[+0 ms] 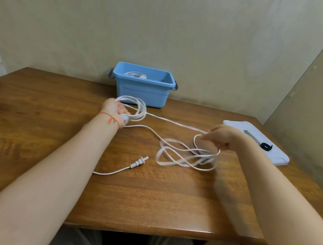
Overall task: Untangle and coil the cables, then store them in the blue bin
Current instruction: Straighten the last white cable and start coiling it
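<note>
My left hand grips a grey connector and several coiled loops of a white cable just in front of the blue bin. From that coil a strand runs right to my right hand, which pinches the cable above a loose tangle of white loops lying on the table. The cable's two-prong plug lies on the wood near the table's middle. Inside the bin sits another coiled white cable.
The wooden table stands against a beige wall, its front edge close to me. At the right lies the bin's pale blue lid with a small black strap on it. A beige panel rises at the far right.
</note>
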Available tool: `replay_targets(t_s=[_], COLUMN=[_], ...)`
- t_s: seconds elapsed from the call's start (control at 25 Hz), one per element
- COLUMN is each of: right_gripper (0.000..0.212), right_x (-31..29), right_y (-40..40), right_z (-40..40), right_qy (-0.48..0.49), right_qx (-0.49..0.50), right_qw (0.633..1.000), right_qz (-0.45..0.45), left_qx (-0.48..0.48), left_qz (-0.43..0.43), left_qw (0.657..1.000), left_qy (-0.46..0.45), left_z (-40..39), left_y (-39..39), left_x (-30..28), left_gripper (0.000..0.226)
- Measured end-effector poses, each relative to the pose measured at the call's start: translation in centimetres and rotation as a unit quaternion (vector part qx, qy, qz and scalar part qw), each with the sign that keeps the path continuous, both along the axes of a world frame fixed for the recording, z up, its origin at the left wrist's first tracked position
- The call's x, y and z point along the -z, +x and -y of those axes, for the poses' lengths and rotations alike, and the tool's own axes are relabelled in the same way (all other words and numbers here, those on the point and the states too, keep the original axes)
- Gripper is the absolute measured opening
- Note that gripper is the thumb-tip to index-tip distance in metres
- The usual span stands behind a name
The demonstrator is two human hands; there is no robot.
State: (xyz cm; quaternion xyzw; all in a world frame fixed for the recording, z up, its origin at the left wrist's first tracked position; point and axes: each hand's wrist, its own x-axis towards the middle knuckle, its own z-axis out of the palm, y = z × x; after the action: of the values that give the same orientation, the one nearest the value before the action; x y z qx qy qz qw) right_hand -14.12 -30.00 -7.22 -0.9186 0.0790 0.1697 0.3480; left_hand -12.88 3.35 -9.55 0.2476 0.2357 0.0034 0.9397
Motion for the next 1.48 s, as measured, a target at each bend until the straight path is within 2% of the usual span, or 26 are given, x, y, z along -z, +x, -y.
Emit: replay_targets(t_s=[0.04,0.08,0.12,0.2,0.24,0.28,0.32,0.4,0.44,0.52,0.6,0.68,0.76,0.84,0.96,1.08,1.16,1.24,1.32,1.36,1.4,1.48], right_gripper=[0.029,0.029,0.03,0.032,0.03,0.028,0.029,0.05,0.061,0.073,0.076,0.059,0.027,0.006,0.011,0.008,0.01,0.01,0.009,0.009,0.009,0.014], right_x=[-0.1,-0.3,-0.4,-0.4,-0.4,-0.5,-0.7,-0.5,-0.4,-0.2,0.2,0.8,0.7,0.5,0.8,1.2,1.1,0.7,-0.2,-0.8,-1.4,-2.4], right_y=[0.4,0.8,1.1,1.7,1.9,2.0,2.2,2.1,2.0,1.7,1.8,2.0,1.0,0.2,0.1,0.6,0.5,0.3,-0.2,-0.6,-1.0,-1.7], right_z=[1.5,2.4,2.8,1.9,1.0,0.0,-0.9,-2.8,-3.8,-6.2,-8.9,-10.5,-10.9,-10.5,-8.9,-6.8,-6.3,-7.1,-9.0,-10.0,-10.9,-12.0], right_qy=[-0.118,-0.174,-0.165,-0.062,-0.035,-0.054,-0.13,-0.344,-0.36,-0.224,-0.09,0.016,0.119,0.187,0.178,0.144,0.091,-0.049,-0.172,-0.194,-0.191,-0.118], right_qx=[0.058,0.095,0.1,0.057,0.029,0.003,-0.022,-0.079,-0.098,-0.142,-0.209,-0.216,-0.199,-0.177,-0.136,-0.052,-0.038,-0.1,-0.191,-0.231,-0.262,-0.276], right_qw=[0.989,0.973,0.971,0.989,0.993,0.993,0.986,0.928,0.915,0.929,0.911,0.91,0.922,0.935,0.95,0.963,0.97,0.971,0.942,0.927,0.918,0.927], right_qz=[0.064,0.118,0.14,0.122,0.108,0.103,0.103,0.119,0.156,0.259,0.343,0.353,0.311,0.244,0.217,0.224,0.223,0.213,0.216,0.224,0.229,0.226], left_qx=[-0.055,-0.092,-0.106,-0.093,-0.06,-0.016,0.031,0.113,0.158,0.266,0.368,0.438,0.465,0.431,0.289,0.163,0.113,0.097,0.112,0.121,0.131,0.144], left_qz=[-0.02,-0.039,-0.046,-0.023,0.001,0.026,0.048,0.099,0.128,0.182,0.209,0.221,0.216,0.17,0.082,0.034,0.051,0.104,0.146,0.157,0.164,0.178], left_qw=[0.998,0.993,0.989,0.993,0.996,0.997,0.994,0.977,0.964,0.932,0.895,0.861,0.844,0.869,0.944,0.982,0.989,0.985,0.966,0.942,0.903,0.794], left_qy=[0.016,0.055,0.094,0.072,0.059,0.068,0.098,0.152,0.17,0.168,0.137,0.135,0.156,0.176,0.134,0.094,0.084,0.098,0.183,0.272,0.375,0.563], left_z=[-1.1,-2.0,-2.3,-1.4,-0.5,0.4,1.2,2.0,2.4,3.5,4.4,4.4,3.5,2.2,0.5,-0.6,-0.4,1.0,3.2,4.4,5.6,7.2], left_y=[0.4,0.6,0.8,0.9,0.8,0.6,0.4,-0.3,-0.9,-2.3,-3.6,-4.4,-4.6,-4.1,-2.9,-2.2,-2.0,-2.1,-2.5,-2.8,-3.2,-3.8], left_x=[0.5,0.7,0.7,0.1,-0.4,-1.1,-1.8,-3.0,-3.6,-4.9,-5.6,-5.8,-5.7,-5.2,-3.7,-2.6,-2.5,-3.0,-3.7,-3.9,-4.0,-3.5], left_gripper=[0.043,0.042,0.042,0.046,0.047,0.047,0.046,0.045,0.045,0.043,0.035,0.029,0.032,0.041,0.045,0.047,0.043,0.039,0.037,0.036,0.034,0.033])
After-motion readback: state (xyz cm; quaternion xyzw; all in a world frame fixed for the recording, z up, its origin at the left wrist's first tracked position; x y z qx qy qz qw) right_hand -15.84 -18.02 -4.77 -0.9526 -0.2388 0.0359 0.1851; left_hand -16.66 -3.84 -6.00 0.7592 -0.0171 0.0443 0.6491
